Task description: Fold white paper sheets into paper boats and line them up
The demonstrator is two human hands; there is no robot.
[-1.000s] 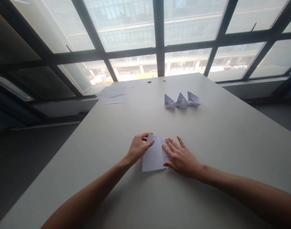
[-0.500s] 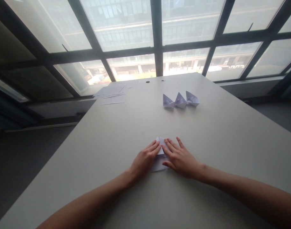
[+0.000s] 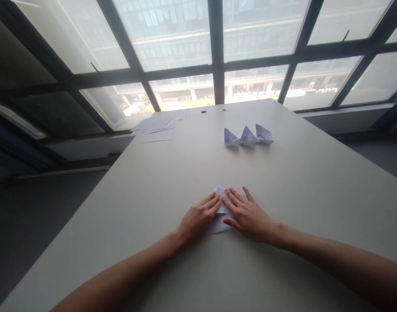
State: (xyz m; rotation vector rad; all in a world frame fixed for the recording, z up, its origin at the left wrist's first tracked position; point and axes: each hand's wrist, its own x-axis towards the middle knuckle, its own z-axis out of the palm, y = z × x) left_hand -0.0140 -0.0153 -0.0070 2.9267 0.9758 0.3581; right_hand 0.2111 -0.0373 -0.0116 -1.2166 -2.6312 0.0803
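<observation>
A partly folded sheet of white paper lies flat on the table, its top drawn to a point and its lower strip flat towards me. My left hand rests on its left side, fingers stretched out over the folded flap. On the right side my right hand lies flat, fingers spread and thumb across the lower strip. The fingertips of both hands almost meet at the middle crease. Much of the paper's outer edges is hidden beneath the hands.
Three folded paper boats stand in a row farther back on the white table. Loose paper sheets lie at the far left edge. A dark round hole shows near the back edge, before large windows.
The whole view has shifted slightly. Both hands stay on the paper in nearly the same pose, with the fingers barely moved.
</observation>
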